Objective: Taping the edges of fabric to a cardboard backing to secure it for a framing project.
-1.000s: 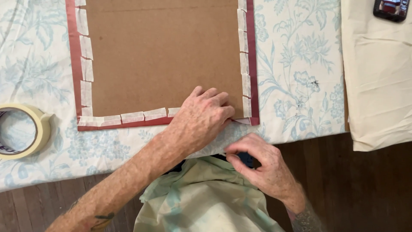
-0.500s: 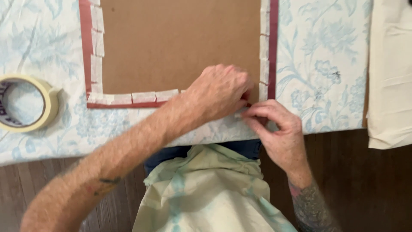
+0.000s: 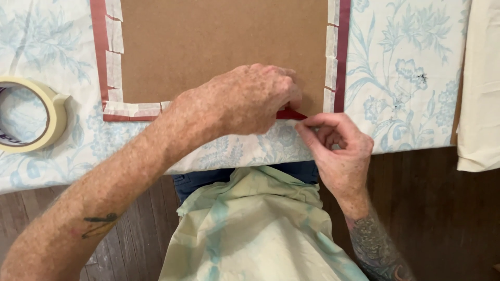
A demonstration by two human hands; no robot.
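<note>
- The left hand (image 3: 245, 99) lies palm down on the lower edge of the brown board (image 3: 224, 47), its fingers curled over the bottom right corner; its grip is closed down flat on the board rather than wrapped round anything.
- The right hand (image 3: 338, 151) sits just below that corner, thumb and forefinger in a narrow grip pinched on the red fabric edge (image 3: 291, 113) that pokes out from under the left hand.
- A second ago the right hand was lower, off the counter's near edge, with a dark object in it; that object is no longer seen, and the hand has come up to the corner.
- The left hand has stayed on the same corner throughout.
- Strips of pale masking tape (image 3: 133, 108) fasten the red border to the board along the left, bottom and right sides.
- The tape roll (image 3: 52, 117) rests on the floral cloth (image 3: 406, 78) well to the left, apart from both hands.
- A cream cloth (image 3: 482, 88) hangs at the right edge.
</note>
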